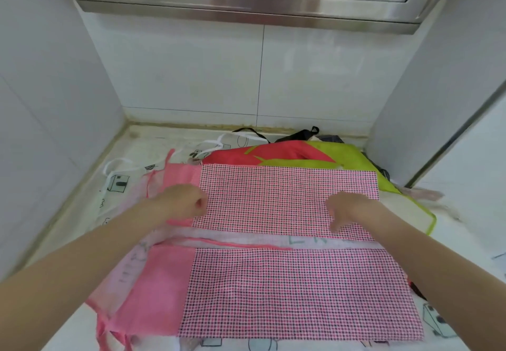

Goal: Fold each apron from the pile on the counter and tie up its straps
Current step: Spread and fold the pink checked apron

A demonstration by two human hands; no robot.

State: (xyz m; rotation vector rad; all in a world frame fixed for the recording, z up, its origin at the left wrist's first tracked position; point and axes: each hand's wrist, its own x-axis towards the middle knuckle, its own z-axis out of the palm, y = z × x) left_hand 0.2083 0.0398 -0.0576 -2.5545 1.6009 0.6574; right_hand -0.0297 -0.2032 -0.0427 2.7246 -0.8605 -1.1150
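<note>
Pink checked apron [287, 241] spread flat on the counter [465, 224], mid-fold.

Head view: lying across the middle of the worktop, far panel and near panel split by a pale band and a pink strap [246, 243] running along it. Left hand [186, 202] curled at the far panel's left edge, seemingly pinching the cloth where plain pink meets check, though the blur leaves that grip uncertain. Right hand [347, 209] down on the far panel's right side, fingers bent, thumb pointing toward the near edge; pinching or merely pressing, cannot tell. Both set wide apart, probably to keep the fold square. Behind, waiting pile: red and green apron [301, 153], black strap [252, 131]. More pink ties [106, 331] trailing off near left, not yet knotted.
</note>
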